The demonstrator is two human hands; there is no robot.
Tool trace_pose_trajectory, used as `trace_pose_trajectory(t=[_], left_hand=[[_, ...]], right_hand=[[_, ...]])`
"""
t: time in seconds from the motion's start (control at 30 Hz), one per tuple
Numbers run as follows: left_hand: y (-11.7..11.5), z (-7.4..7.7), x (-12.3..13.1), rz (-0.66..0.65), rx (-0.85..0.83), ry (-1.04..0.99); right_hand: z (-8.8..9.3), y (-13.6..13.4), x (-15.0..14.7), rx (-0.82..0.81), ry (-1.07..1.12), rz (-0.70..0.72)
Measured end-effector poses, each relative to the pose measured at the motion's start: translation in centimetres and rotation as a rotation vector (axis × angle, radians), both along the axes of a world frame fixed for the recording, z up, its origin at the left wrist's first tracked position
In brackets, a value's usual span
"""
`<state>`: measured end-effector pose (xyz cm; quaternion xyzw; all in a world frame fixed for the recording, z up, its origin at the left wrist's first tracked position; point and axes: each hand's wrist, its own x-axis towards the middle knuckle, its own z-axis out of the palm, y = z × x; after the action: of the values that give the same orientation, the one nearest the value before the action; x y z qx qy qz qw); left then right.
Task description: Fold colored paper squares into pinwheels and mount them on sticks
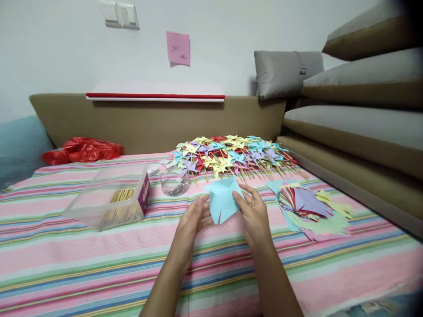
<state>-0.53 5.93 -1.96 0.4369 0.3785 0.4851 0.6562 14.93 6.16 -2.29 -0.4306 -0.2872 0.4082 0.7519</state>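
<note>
A light blue paper square (224, 200) with slits cut in from its corners is held up over the striped cloth. My right hand (254, 210) pinches its right side, thumb on the front and fingers behind. At its left edge, my left hand (195, 216) has thumb and fingers curled against the paper, with the fingertips partly hidden behind it. Beyond the hands lies a large heap of finished paper pinwheels (228, 158) on wooden sticks. A fanned stack of cut paper sheets (307, 207) in several colours rests to the right.
A clear plastic box (79, 209) holding wooden sticks (120, 204) lies left on the striped cloth (132, 273). Beside it stands a round clear tub (175, 185) of small metal pieces. A red plastic bag (86, 150) sits at back left; stacked cushions (360, 123) rise on the right.
</note>
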Motion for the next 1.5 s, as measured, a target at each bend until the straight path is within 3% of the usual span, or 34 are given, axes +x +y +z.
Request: trace_pose_trajectory(t=[0.07,0.2,0.3,0.43,0.6,0.73,0.83,0.97,1.13,1.33,1.5], left_hand=[[0.1,-0.2,-0.6,-0.014,0.056,0.012],[0.0,-0.1,-0.4,0.006,0.100,0.005],[-0.4,-0.3,0.5,0.097,0.052,-0.067],[-1.0,-0.9,1.5,0.126,-0.035,-0.174],[-1.5,-1.3,1.8,0.195,-0.025,-0.141],[-1.3,-1.1,1.5,0.331,-0.019,-0.077],[-1.1,-0.9,1.2,0.358,-0.007,-0.069],[-1.3,-0.8,1.1,0.328,0.061,-0.054],[-1.9,-0.7,1.2,0.293,0.122,-0.020],[-2.2,-0.4,1.1,0.239,0.131,0.014],[-2.2,-0.4,1.1,0.224,0.125,0.031]], right_hand=[[-0.8,0.2,-0.4,-0.017,-0.039,0.048],[-0.6,-0.2,-0.5,0.015,-0.182,0.079],[-0.5,-0.6,-0.7,0.032,-0.216,0.092],[-0.7,-1.1,-0.6,0.047,-0.222,0.126],[-0.8,-2.3,0.5,0.009,-0.257,0.264],[-0.9,-3.5,1.4,0.056,-0.492,0.329],[-1.0,-4.0,1.5,0.117,-0.766,0.364],[-1.3,-3.7,0.8,0.141,-0.927,0.243],[-1.6,-2.9,-0.2,0.175,-0.879,0.139],[-1.5,-2.7,-0.9,0.097,-0.677,0.163],[-0.8,-3.0,-1.7,0.059,-0.649,0.119]])
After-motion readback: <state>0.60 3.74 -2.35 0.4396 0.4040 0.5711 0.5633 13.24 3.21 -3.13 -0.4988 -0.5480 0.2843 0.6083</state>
